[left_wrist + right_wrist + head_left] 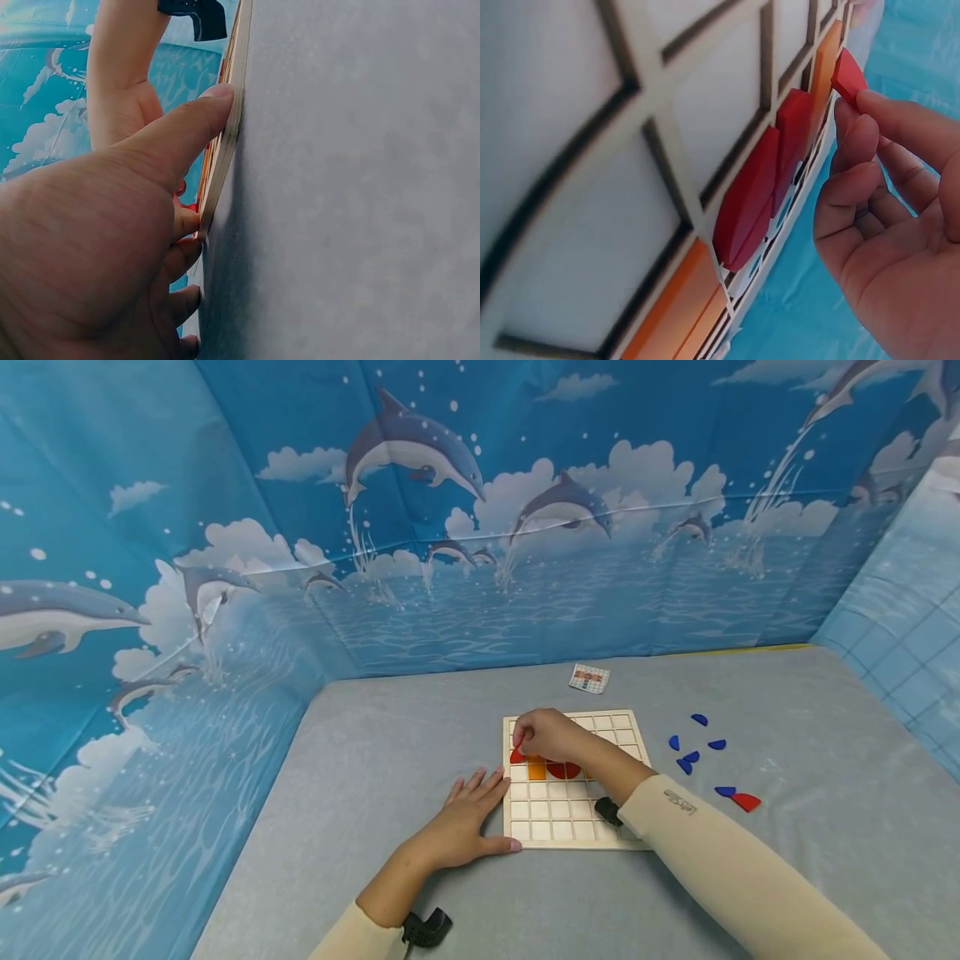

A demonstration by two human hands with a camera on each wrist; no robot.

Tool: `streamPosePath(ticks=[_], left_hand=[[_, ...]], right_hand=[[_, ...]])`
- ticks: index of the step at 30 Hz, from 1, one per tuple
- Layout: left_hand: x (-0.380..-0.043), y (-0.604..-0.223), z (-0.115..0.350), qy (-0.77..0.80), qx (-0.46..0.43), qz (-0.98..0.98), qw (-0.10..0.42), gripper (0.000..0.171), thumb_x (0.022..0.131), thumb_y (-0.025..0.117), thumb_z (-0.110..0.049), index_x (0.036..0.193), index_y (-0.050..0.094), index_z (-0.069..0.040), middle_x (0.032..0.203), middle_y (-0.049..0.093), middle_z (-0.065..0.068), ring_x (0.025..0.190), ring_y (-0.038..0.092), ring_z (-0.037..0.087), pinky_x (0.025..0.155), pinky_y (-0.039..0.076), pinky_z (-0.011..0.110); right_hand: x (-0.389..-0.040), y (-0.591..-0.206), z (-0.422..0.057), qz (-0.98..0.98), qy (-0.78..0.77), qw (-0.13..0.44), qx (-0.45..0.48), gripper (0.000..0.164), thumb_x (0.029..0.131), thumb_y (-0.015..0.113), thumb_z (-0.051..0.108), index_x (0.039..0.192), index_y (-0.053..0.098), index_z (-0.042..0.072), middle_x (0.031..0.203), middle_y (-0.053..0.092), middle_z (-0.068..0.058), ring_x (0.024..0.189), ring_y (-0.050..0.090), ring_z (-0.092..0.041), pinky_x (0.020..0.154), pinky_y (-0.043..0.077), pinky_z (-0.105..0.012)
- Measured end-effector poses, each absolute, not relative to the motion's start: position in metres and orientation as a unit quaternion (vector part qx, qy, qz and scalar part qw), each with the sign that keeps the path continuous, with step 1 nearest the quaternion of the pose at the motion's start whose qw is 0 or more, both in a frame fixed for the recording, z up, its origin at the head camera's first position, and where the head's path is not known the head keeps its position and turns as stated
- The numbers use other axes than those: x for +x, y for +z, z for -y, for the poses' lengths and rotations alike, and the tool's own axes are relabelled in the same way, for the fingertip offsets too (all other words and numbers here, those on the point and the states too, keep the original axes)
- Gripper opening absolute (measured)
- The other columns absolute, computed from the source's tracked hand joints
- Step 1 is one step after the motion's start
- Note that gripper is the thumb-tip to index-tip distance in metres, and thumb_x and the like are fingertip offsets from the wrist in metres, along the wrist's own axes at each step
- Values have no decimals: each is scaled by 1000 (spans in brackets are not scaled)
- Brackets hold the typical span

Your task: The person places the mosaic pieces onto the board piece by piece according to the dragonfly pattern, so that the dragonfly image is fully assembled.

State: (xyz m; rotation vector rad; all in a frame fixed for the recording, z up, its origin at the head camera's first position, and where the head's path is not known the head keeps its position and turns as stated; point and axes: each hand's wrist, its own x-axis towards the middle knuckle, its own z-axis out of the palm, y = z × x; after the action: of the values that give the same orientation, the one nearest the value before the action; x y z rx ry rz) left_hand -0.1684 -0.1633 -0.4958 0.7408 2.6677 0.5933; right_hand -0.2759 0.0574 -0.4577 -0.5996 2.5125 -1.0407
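Note:
A wooden grid board (585, 844) lies on the grey table. My right hand (551, 735) reaches over its left part and pinches a small red wedge-shaped piece (848, 73) between thumb and fingertips. Below that hand, orange squares (537, 769) and rounded red pieces (562, 770) sit in the grid's cells; the forearm hides part of this row. My left hand (465, 822) rests at the board's near left corner with fingers spread. In the left wrist view its thumb lies against the board's wooden edge (232, 112).
To the right of the board are several loose blue half-round pieces (699, 720) and one red wedge (746, 802). Behind the board lies a small printed card (589, 678). A dolphin-patterned backdrop (480, 602) borders the table.

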Motion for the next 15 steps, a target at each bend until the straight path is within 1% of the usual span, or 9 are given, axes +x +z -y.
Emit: streamPosePath(ticks=[5,11,15], left_hand=[[-167,-495,163,207,257,-931,155,96,88,65,-66,163,22,-23,171,15,-5,160,5,26,127,7,58],[-166,-494,163,209,260,-931,152,96,88,65,-66,163,22,-23,171,16,-5,160,6,26,127,7,58],[-166,-495,163,206,262,-931,150,96,89,64,-66,163,22,-23,171,16,-4,160,6,27,127,7,59]], right_hand=[[-275,-458,-55,-896,-344,164,-229,9,90,67,0,87,71,8,72,60,-2,62,50,-14,60,43,-25],[-274,-459,-54,-910,-300,145,-246,9,91,71,4,85,71,11,80,63,-1,74,53,-15,67,45,-26],[-274,-460,-54,-917,-274,136,-255,9,89,71,5,84,72,12,79,61,-1,74,52,-15,66,44,-27]])
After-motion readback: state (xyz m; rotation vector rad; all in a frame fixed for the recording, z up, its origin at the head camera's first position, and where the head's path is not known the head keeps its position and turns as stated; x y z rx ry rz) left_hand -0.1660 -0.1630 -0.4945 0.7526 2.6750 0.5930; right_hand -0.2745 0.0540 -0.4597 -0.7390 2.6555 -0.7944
